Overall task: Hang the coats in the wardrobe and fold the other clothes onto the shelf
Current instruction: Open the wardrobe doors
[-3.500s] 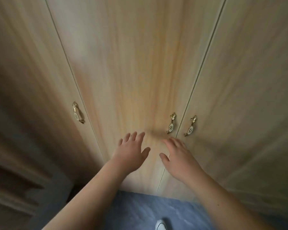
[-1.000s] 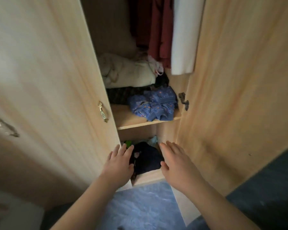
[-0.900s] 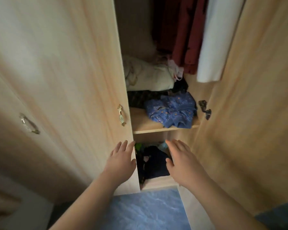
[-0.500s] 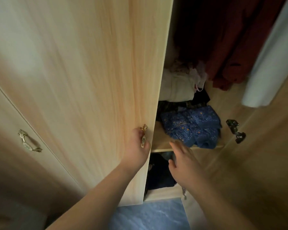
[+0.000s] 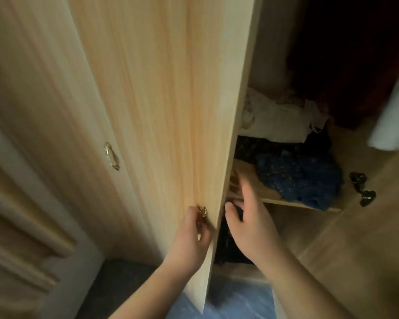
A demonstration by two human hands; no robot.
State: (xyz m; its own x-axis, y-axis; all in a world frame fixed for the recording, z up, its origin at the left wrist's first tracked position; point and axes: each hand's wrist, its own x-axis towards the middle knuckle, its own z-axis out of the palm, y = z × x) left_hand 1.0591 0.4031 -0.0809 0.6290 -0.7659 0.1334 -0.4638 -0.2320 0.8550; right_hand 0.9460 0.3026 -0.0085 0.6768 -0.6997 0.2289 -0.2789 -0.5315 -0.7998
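On the door handle, left hand curls; right hand spreads.

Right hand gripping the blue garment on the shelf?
No: the right hand is open, fingers straight, by the shelf edge, short of the blue garment.

The pale wooden wardrobe shelf carries a crumpled dark-blue patterned garment toward 3 o'clock. At 12 o'clock a black cloth lies under a cream fabric bundle.

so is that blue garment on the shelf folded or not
Not folded: the blue garment lies crumpled on the shelf, one edge spilling over its front.
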